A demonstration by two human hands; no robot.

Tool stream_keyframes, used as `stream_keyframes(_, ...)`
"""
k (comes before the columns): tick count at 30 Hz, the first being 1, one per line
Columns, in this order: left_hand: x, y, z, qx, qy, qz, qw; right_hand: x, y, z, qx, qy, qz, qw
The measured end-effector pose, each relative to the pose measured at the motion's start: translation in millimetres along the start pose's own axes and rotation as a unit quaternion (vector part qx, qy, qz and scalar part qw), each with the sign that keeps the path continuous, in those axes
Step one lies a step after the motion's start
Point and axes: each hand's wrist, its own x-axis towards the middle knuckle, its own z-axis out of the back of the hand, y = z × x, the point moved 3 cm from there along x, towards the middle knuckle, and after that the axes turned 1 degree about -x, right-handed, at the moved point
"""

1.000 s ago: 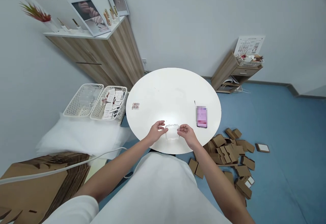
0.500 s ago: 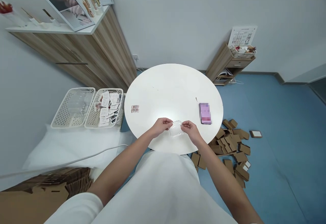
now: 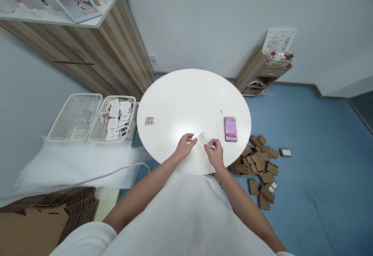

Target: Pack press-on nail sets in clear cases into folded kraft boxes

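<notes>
A small clear plastic case point(image 3: 205, 139) is held by its right end in my right hand point(image 3: 215, 152), tilted above the near part of the round white table point(image 3: 186, 93). My left hand point(image 3: 185, 147) is just left of the case, thumb and fingers apart, holding nothing. On the table's left lies a small set of pinkish press-on nails point(image 3: 149, 121). A purple box point(image 3: 230, 129), partly blurred, rests at the right, with a tiny dark, thin item point(image 3: 221, 112) just beyond it.
Left of the table stand a basket of white cards point(image 3: 134, 112) and a basket of clear plastic cases point(image 3: 51, 131). Brown cardboard boxes point(image 3: 256, 161) are piled on the floor at the right. A wooden cabinet point(image 3: 125, 42) and a small shelf unit point(image 3: 250, 69) stand behind.
My left hand has let go of the clear case and opened. My right hand has turned the case to a slant. The view has shifted slightly.
</notes>
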Motion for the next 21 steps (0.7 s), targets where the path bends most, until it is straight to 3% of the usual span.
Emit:
stream_keyframes(4,-9,-5,-23,-0.092,0.056,0.027,0.994,2,0,9,-0.156,0.002,0.141,0.978)
stream_keyframes(7,-9,0,-29,-0.162,0.032,0.054,0.985,-1,-3,8,-0.209,0.072,0.201,0.954)
stream_keyframes(9,-7,5,-26,-0.187,0.019,0.057,0.981,0,-5,10,-0.211,0.099,0.201,0.951)
stream_keyframes(11,-3,10,-21,-0.194,0.016,0.054,0.979,5,-5,14,-0.159,0.099,0.161,0.969)
stream_keyframes(14,1,15,-16,-0.171,0.03,0.049,0.984,19,-10,21,0.005,0.111,0.022,0.994)
stream_keyframes(17,2,15,-16,-0.127,0.057,0.032,0.99,31,-15,22,0.128,0.148,-0.107,0.975)
stream_keyframes(21,-1,11,-13,-0.028,0.081,-0.039,0.996,34,-19,26,0.193,0.145,-0.17,0.956)
